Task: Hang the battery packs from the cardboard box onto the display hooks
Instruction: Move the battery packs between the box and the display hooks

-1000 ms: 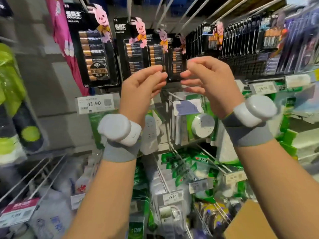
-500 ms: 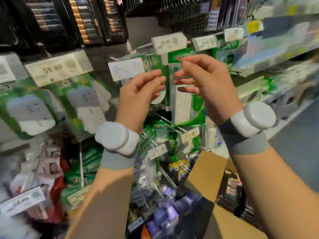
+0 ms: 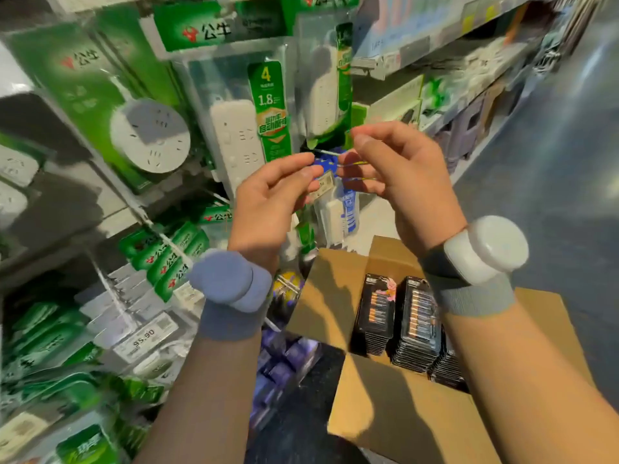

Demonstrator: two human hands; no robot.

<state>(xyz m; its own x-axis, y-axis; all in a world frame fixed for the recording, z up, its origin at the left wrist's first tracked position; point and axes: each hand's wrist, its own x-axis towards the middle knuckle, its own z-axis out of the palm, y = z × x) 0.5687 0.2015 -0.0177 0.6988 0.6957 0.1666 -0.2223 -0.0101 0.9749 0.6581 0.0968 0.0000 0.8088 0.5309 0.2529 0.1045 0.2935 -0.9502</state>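
Here both hands are raised side by side in front of a rack of hanging electrical goods, apart from each other. The left hand [image 3: 271,195] has its fingers curled, thumb and forefinger tips drawn together just beside a small price tag [image 3: 322,186] that hangs behind them. The right hand [image 3: 397,172] is curled the same way, its fingertips turned toward the left hand. A few thin bright streaks cross the right hand's fingers (motion blur or something slender, I cannot tell which), so whether either hand is pinching anything cannot be made out.

The battery packs [image 3: 418,316] are down in the cardboard box [image 3: 402,416], which sits open at the lower right below the right forearm, its flaps spread outward. The packs stand on edge in tight rows, black cards showing copper-topped cells, and the front pack of the left row [image 3: 375,306] carries a pink figure near its top. Neither hand touches the box or the packs.

Each wrist wears a grey band with a rounded white device: the one on the left wrist [image 3: 231,279] lies in shadow, the one on the right wrist [image 3: 485,249] catches the light. Behind the hands hang green-and-clear packages, among them a white power strip [image 3: 236,139] and, further left, a round white socket [image 3: 150,135]. Lower left, a price label reading 95.90 [image 3: 144,338] sits at the front of a row of blurred white packages. The grey floor [image 3: 552,195] runs along the right side
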